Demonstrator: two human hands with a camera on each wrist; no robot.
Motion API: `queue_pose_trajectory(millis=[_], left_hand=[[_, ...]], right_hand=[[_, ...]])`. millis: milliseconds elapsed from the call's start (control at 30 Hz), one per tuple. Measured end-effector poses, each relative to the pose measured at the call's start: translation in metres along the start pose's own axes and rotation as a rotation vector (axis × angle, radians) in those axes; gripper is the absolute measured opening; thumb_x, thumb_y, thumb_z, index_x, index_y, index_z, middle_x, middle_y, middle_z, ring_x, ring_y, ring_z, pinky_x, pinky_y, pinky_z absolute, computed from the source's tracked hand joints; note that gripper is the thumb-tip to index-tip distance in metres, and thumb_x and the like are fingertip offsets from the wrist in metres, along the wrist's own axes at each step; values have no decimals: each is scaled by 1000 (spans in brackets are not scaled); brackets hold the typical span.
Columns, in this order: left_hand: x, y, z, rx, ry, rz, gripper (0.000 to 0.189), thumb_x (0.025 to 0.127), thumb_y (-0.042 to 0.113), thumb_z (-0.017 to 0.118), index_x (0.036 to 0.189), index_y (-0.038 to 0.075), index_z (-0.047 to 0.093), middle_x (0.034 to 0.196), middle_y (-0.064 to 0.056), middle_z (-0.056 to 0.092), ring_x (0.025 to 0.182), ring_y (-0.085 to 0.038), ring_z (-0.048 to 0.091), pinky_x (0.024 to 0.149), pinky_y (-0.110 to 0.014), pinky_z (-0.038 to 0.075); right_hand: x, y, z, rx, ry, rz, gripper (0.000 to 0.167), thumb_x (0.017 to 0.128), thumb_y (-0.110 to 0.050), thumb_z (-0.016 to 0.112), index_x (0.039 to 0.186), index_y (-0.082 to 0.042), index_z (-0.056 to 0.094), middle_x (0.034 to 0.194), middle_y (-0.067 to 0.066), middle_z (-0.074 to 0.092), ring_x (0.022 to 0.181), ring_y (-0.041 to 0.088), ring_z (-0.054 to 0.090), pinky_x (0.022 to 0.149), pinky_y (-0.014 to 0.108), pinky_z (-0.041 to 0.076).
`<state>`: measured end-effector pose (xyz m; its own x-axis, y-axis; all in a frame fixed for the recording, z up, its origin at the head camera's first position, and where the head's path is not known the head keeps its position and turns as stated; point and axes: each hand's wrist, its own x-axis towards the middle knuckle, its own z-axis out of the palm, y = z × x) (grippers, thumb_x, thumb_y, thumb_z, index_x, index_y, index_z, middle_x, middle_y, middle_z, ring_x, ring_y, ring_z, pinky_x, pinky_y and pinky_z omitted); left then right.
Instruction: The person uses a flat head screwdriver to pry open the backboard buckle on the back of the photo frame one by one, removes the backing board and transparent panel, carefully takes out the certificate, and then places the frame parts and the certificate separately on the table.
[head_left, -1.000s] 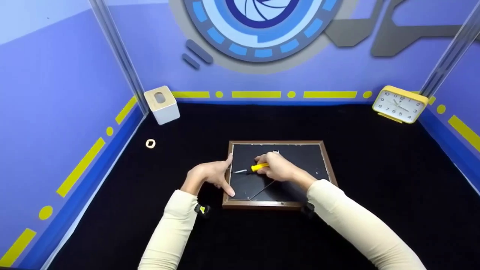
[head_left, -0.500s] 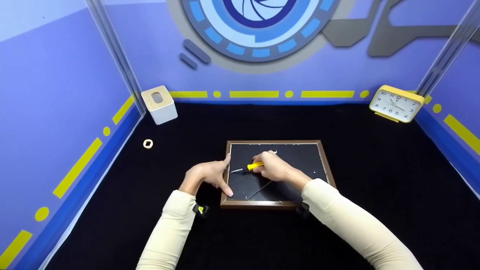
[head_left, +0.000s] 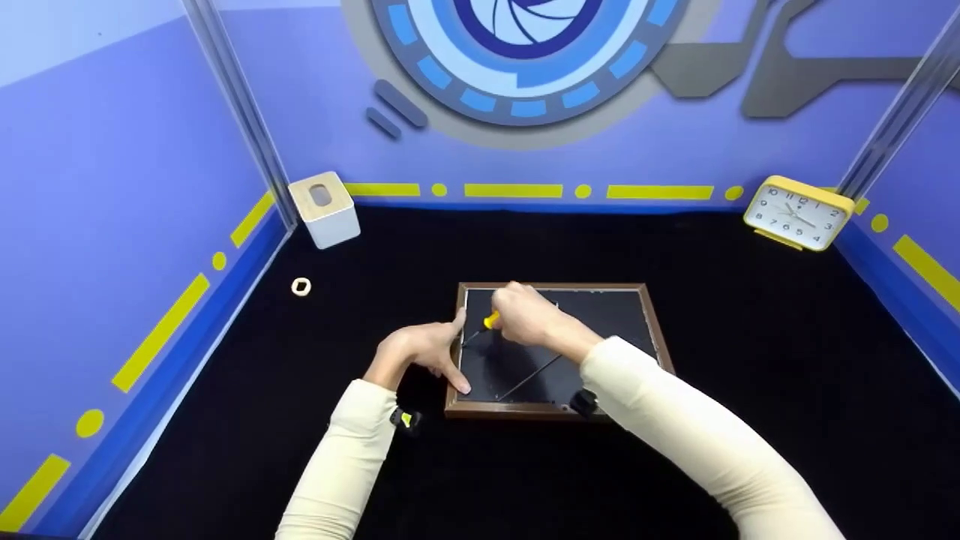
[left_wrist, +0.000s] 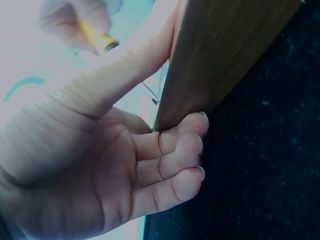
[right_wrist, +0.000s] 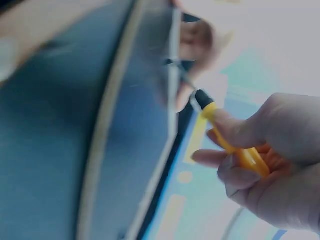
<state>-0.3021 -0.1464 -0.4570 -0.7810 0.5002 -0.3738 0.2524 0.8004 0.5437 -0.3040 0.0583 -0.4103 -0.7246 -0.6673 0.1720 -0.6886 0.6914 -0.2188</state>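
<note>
Blue-purple printed wall panels (head_left: 300, 90) stand behind and at both sides of a counter covered in plain black cloth (head_left: 750, 322). Near the middle of this counter lies a brown, wood-look rectangular frame (head_left: 487, 409) with a flat black backing (head_left: 607, 315) facing up. Long cream fabric sleeves (head_left: 690, 420) cover both arms. At the far right corner stands a rectangular yellow alarm clock (head_left: 799, 214) with a white dial; at the far left corner, a boxy white tissue holder (head_left: 330, 221) with a pale wooden top. The left hand (head_left: 424, 345) is spread, thumb and fingers resting against the frame's left side. The right hand (head_left: 532, 319) grips a yellow-handled screwdriver (head_left: 490, 320), fingers curled round the handle, its slim metal tip at the frame's left inner edge. A small pale ring (head_left: 301, 286) lies well apart, near the left wall.
</note>
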Motion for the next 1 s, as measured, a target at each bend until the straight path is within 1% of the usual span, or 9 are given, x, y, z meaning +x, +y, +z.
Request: queue_pose_trajectory(millis=[133,267,300,367,433,533,600,800,1000], left_hand=[[1,1,0,4,4,11,142,65,40,94,159,2,-6,71,-5,66,55,-16,63,56,-27,51],[2,3,0,1,-10,23,142,66,40,94,160,4,-5,72,-6,66,55,-16,63,56,-28,53],[2,3,0,3,-10,27,139,66,40,95,160,4,-1,70,-6,66,54,-16,62,55,-28,53],[2,3,0,15,-10,31,125,66,40,95,156,2,17,65,-5,65,52,-15,61,53,-28,52],[1,4,0,25,-3,25,104,65,40,95,142,2,37,60,-4,64,51,-14,59,51,-26,50],[0,3,0,33,2,19,82,65,41,95,122,5,49,57,-2,61,49,-13,57,50,-25,47],[0,3,1,20,1,16,78,65,41,95,118,6,50,56,-1,61,49,-12,57,50,-24,48],[-3,-2,0,-50,2,55,79,66,37,95,121,5,49,56,-3,60,49,-14,57,50,-26,48],[-6,-10,1,-82,13,86,69,67,34,94,114,7,52,55,-1,59,49,-15,57,50,-25,48]], right_hand=[[13,-17,-10,-98,-6,-72,14,73,6,76,69,-2,65,71,12,65,73,34,64,71,47,54],[25,-34,-14,-171,-29,-104,8,74,5,74,77,-2,72,80,14,69,78,36,67,76,48,55],[27,-38,-14,-177,-36,-103,8,74,4,75,78,-2,73,82,15,70,78,37,67,76,48,55],[32,-46,-15,-206,-63,-80,7,76,1,77,82,-2,75,87,15,71,81,37,67,78,47,55],[38,-53,-16,-239,-96,-52,7,78,-2,77,84,-1,74,89,17,70,82,36,67,78,46,56],[45,-59,-17,-270,-138,-29,5,82,0,74,87,-2,74,92,16,70,82,34,68,76,45,57],[49,-62,-17,-283,-154,-27,8,84,3,69,88,-2,74,94,16,70,82,33,68,73,44,58],[57,-74,-15,-319,-188,-4,13,88,3,64,94,-3,74,99,17,69,85,34,69,70,43,59],[62,-82,-11,-364,-219,7,16,94,-1,62,104,-3,74,105,16,69,91,35,68,75,42,59]])
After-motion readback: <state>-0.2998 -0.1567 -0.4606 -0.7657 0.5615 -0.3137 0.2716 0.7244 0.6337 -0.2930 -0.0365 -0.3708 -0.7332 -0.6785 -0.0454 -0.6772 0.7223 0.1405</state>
